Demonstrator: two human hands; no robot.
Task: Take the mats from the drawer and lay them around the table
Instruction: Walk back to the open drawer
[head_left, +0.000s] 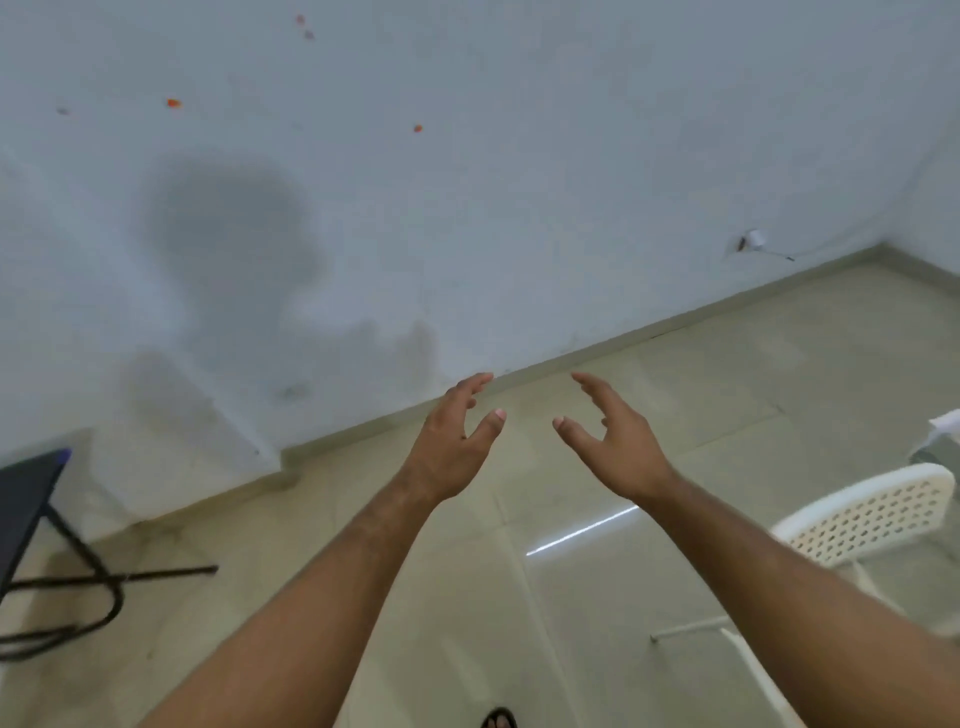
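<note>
Holding both arms out in front of me, I had my left hand (451, 447) and right hand (615, 441) raised near each other, palms turned inward, fingers loosely spread and gripping nothing; the 2 hands were apart, not touching. No mats and no drawer showed anywhere in view, so I could not tell where the mats lay. I judged the task barely started, with the drawer yet to be found. Ahead of me was only a pale wall (519, 182) meeting a glossy floor (701, 374). A white perforated chair (872, 512) stood low on my right, and a dark frame (31, 499) with thin black legs on my left. The risks, as I judged them, came from that layout. Facing the wall, I could set off the wrong way for the drawer. Turning without looking, I could knock a shin on the chair or trip on the black legs splayed over the floor, and that shine suggested a surface I might slip on.
</note>
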